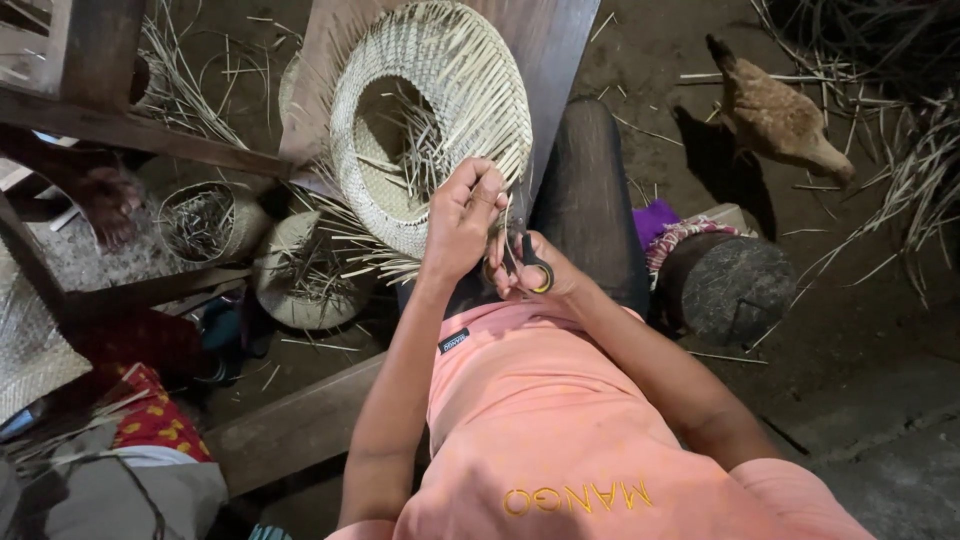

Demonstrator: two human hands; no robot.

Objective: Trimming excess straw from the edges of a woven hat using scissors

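Our left hand (462, 215) pinches loose straw ends at the near rim of the woven basket (430, 110) on our lap; our right hand (535, 270) grips scissors (530, 262). We trim close, sparing the weave.

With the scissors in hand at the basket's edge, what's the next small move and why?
Probably snip the strand the left hand pinches: loose ends bristle along the woven basket rim, and the right hand holds scissors right beside it.
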